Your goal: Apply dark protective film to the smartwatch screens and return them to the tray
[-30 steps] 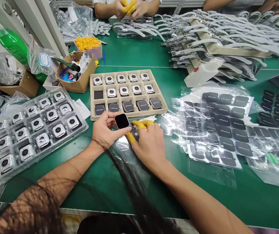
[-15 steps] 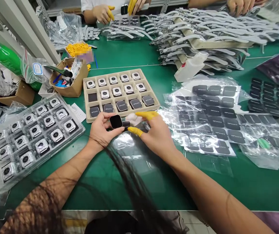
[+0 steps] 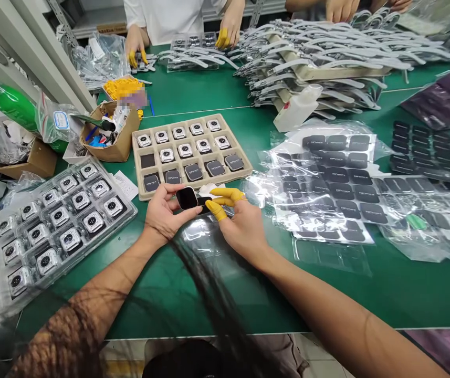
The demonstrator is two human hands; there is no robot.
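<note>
My left hand (image 3: 165, 210) grips a smartwatch case (image 3: 187, 198) by its edges, with the dark glass face up. From the right, the yellow-cotted fingers of my right hand (image 3: 234, 212) pinch the end of a small flat black piece (image 3: 203, 202) beside the watch. What that piece is, I cannot make out. A crumpled white cloth or tissue (image 3: 212, 189) lies just behind the fingertips. Beyond my hands is a beige tray (image 3: 193, 184) of watch cases, with dark labelled squares in its front row. Clear film (image 3: 201, 231) lies under my hands.
A clear plastic tray (image 3: 130, 214) of watch cases sits at left. Sheets of dark stickers (image 3: 343, 191) and a white bottle (image 3: 297, 109) are at right. Grey straps (image 3: 319, 52) are heaped behind. A cardboard box (image 3: 124, 139) holds small items. Co-workers' hands (image 3: 230, 29) are across the table.
My right hand's fingers have closed in on the black piece beside the watch. My left hand keeps its hold. Across the table, a co-worker's hands have come down to the straps and tray.
</note>
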